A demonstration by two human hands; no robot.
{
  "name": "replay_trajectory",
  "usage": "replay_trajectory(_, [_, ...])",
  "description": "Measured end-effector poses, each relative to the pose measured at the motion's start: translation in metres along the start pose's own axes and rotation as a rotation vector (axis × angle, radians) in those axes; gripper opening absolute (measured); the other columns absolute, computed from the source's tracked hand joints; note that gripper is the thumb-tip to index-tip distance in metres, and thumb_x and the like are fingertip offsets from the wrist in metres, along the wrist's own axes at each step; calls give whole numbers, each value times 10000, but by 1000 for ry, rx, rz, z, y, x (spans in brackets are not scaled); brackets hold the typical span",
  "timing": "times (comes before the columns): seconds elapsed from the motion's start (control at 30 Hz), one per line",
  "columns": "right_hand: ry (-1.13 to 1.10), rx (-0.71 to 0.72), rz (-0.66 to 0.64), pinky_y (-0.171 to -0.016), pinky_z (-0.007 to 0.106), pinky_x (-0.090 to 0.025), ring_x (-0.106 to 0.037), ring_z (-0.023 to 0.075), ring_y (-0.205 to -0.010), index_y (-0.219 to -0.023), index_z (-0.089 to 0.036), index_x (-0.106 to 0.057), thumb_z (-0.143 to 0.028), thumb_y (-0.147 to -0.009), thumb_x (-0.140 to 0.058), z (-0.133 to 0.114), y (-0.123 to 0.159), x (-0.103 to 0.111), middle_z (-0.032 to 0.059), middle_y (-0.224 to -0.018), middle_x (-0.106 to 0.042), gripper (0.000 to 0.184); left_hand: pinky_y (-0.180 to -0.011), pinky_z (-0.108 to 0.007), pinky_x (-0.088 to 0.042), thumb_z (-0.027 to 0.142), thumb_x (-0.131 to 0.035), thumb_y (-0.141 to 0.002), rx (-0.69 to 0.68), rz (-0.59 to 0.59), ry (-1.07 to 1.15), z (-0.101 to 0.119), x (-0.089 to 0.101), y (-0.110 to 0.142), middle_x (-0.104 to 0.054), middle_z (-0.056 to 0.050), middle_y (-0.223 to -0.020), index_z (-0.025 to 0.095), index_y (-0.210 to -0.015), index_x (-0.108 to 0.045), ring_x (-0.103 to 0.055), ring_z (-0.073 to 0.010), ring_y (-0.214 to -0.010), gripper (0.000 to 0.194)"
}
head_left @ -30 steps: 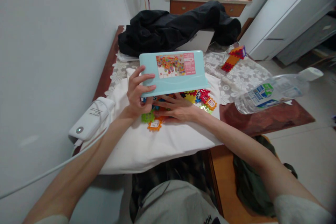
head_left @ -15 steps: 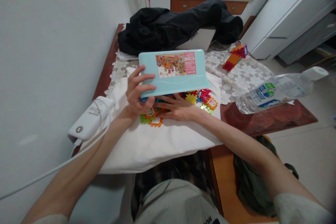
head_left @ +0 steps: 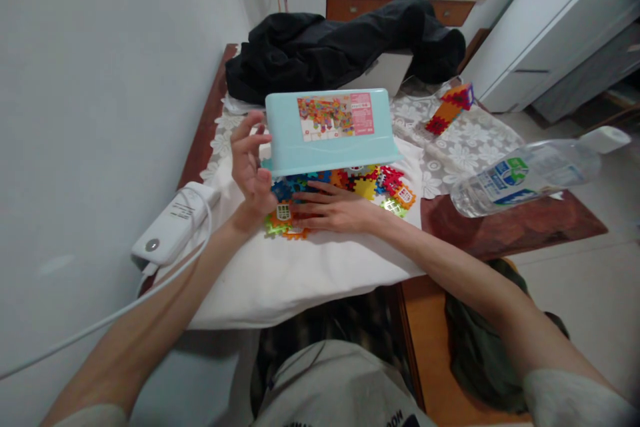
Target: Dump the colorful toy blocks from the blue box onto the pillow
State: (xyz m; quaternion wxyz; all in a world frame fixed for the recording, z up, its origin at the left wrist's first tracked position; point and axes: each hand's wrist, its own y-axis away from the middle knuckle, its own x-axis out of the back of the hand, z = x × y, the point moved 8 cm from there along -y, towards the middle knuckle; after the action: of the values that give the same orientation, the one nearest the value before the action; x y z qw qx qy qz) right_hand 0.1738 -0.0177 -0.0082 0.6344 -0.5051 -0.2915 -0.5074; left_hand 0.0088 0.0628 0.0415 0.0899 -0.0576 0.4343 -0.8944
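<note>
A light-blue plastic box (head_left: 330, 155) with a picture label (head_left: 336, 117) stands tipped up at the middle of the table, its labelled side towards me. My left hand (head_left: 250, 170) is at the box's left edge, fingers apart and slightly bent; whether the fingertips still touch it I cannot tell. Below the box's lower edge lies a pile of colourful toothed plastic building pieces (head_left: 367, 187), blue, red, yellow, orange and green. My right hand (head_left: 337, 209) rests flat over this pile with fingers spread. The inside of the box is hidden.
White cloth (head_left: 300, 273) covers the near table. A power bank (head_left: 175, 225) with a white cable lies left. At right are a water bottle (head_left: 530, 177) and an assembled orange-red piece (head_left: 449, 109). A black garment (head_left: 320, 47) lies at the back.
My left hand's fingers have come off the front of the box and moved left to its edge. The box has shifted slightly upward in view. My right hand stays on the pieces.
</note>
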Motion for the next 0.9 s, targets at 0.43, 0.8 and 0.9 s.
replay_trajectory(0.43, [-124,-85,1,-1352,531,-393,-562,254,-1558,-1512,-277,-673,-232,-1091,-675,2,-2,0,40,-1620,-655,423,-959,-454,-526,575,-606,-1058,-19,227,142,-2,11,-9,-633,-52,-934,247,-701,-517,-657,-232,-996,494])
replay_trajectory(0.8, [-70,-110,-24,-1312,504,-453,-533,276,-1570,-1511,-250,-669,-132,-1055,-657,10,-2,-4,56,-1606,-664,471,-580,-330,-316,553,-816,-907,113,218,182,1,13,-4,-511,22,-686,237,-772,-605,-453,-150,-618,403])
replay_trajectory(0.9, [-101,-136,-18,-1280,425,-488,-546,241,-1557,-1520,-315,-661,-142,-1051,-642,14,3,-11,15,-1619,-654,500,-512,-310,-263,604,-814,-910,203,201,210,-9,12,-2,-480,55,-608,236,-819,-622,-406,-113,-506,425])
